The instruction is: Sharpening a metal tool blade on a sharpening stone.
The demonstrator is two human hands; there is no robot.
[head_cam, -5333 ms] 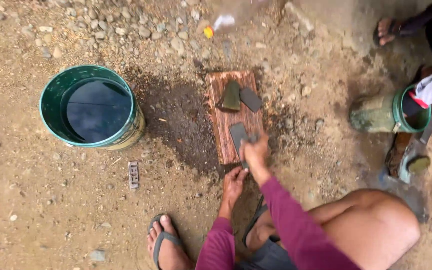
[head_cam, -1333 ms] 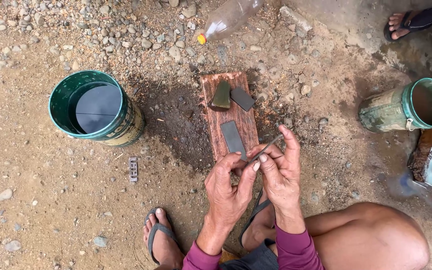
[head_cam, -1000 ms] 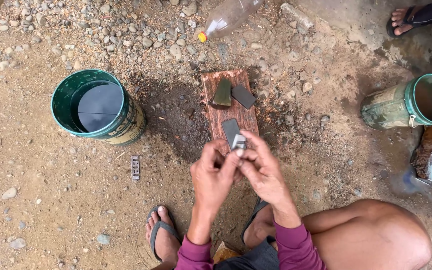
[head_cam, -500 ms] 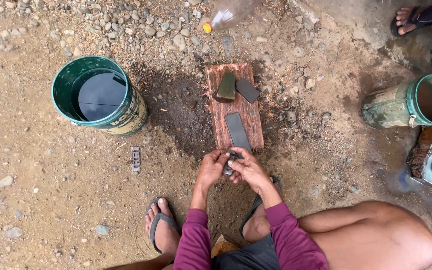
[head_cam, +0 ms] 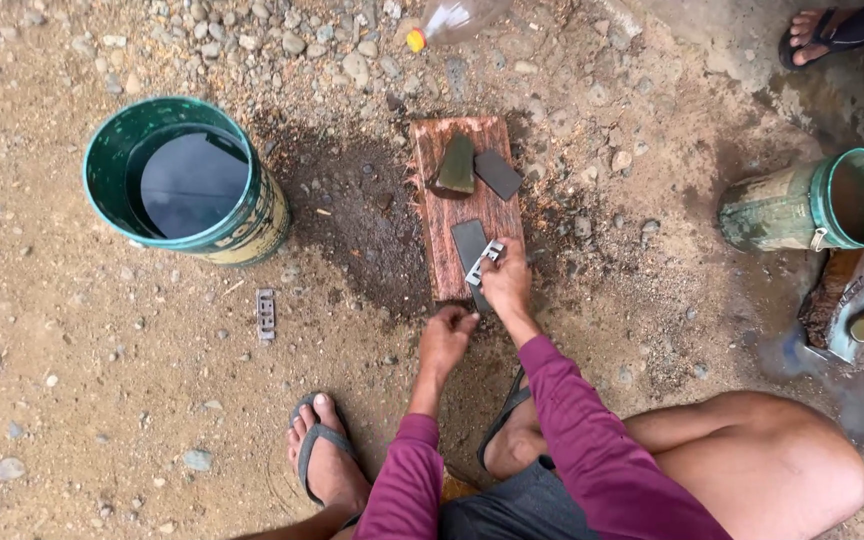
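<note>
1. On the near end of the wet wooden board (head_cam: 467,200), I see the right hand (head_cam: 505,285) stretched forward, its fingers clamped on a small metal blade (head_cam: 483,262) pressed flat on the dark sharpening stone (head_cam: 469,245).
2. Just behind the board's near edge, the left hand (head_cam: 445,338) rests with fingers loosely curled, holding nothing.
3. Around it lies gravelly dirt ground (head_cam: 102,400); a green bucket (head_cam: 187,180) of water stands well left, a second bucket (head_cam: 817,205) on its side at right.

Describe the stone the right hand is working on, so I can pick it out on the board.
Find the reddish wooden board right of the green bucket. Three stones lie on it; yours is the flat dark grey stone at its near end, under the right hand, away from the far pair.
</note>
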